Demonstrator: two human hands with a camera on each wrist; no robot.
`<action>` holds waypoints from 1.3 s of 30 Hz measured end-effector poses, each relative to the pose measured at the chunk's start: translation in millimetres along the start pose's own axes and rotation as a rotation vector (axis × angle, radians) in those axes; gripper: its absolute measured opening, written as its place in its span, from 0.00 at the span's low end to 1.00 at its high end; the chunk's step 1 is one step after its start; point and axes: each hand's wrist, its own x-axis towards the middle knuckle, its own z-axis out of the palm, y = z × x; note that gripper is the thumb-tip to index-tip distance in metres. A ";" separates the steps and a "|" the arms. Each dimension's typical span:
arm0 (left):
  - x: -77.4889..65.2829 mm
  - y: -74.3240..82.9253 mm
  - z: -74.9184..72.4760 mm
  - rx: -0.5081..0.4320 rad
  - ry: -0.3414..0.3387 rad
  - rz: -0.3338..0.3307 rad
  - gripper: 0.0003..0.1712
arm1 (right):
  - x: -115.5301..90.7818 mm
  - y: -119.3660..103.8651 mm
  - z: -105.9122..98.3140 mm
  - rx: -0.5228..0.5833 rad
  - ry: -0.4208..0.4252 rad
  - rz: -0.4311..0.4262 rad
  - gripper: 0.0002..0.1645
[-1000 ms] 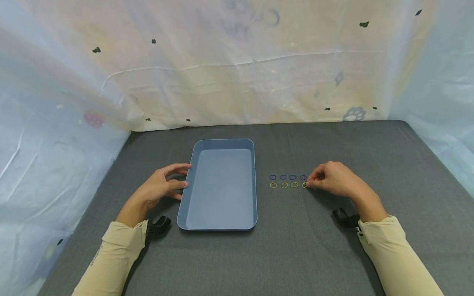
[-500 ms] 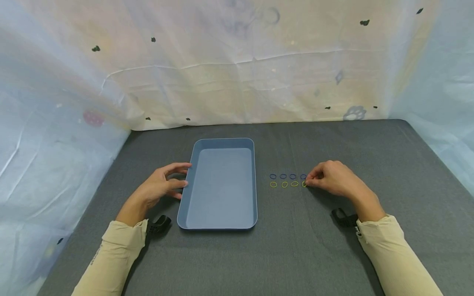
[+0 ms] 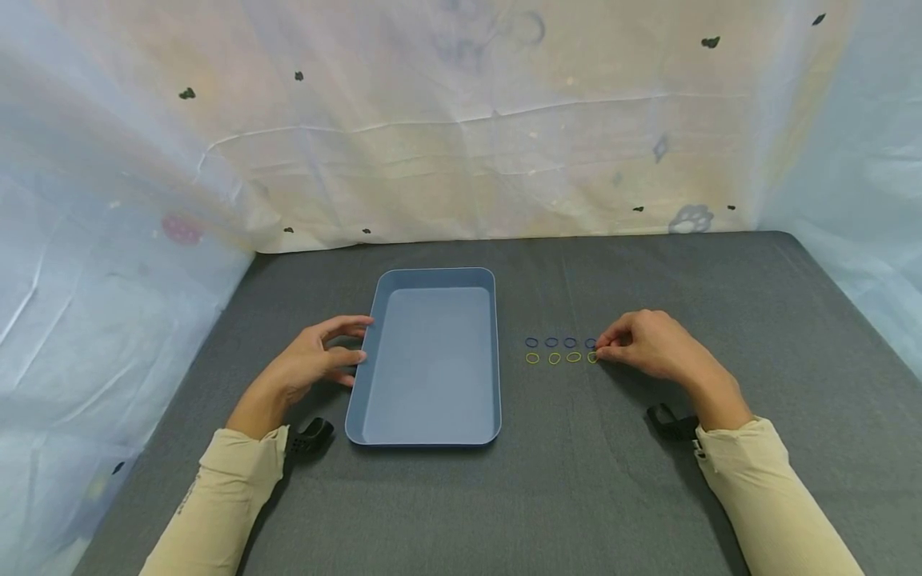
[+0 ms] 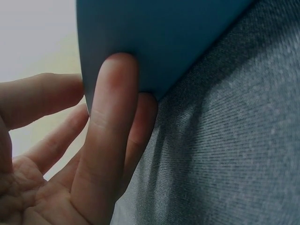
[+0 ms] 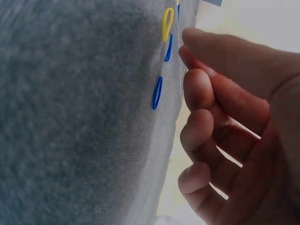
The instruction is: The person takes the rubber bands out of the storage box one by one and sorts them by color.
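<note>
A blue-grey rectangular tray lies left of centre in the head view. My left hand touches its left side with relaxed fingers; in the left wrist view the thumb rests on the tray's outer wall. Right of the tray lie two short rows of small rubber bands: blue bands behind, yellow bands in front. My right hand hovers at the rows' right end, fingers loosely curled. In the right wrist view, the thumb and index tips are close together beside a yellow band, and nothing shows between them.
A dark grey cloth covers the table. A pale patterned curtain hangs behind and down both sides. A black strap sits at the left wrist, another black strap at the right.
</note>
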 end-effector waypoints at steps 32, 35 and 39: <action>-2.6 -4.3 1.7 0.033 -0.012 0.027 0.35 | -12.0 -13.3 -15.4 -0.002 0.210 -0.127 0.11; -2.5 -6.0 0.8 0.040 -0.021 0.025 0.35 | -16.3 -11.7 -17.6 0.000 0.230 -0.117 0.13; -3.1 -6.7 -1.2 0.061 -0.031 0.019 0.36 | -24.3 -5.5 -23.5 -0.020 0.277 -0.091 0.17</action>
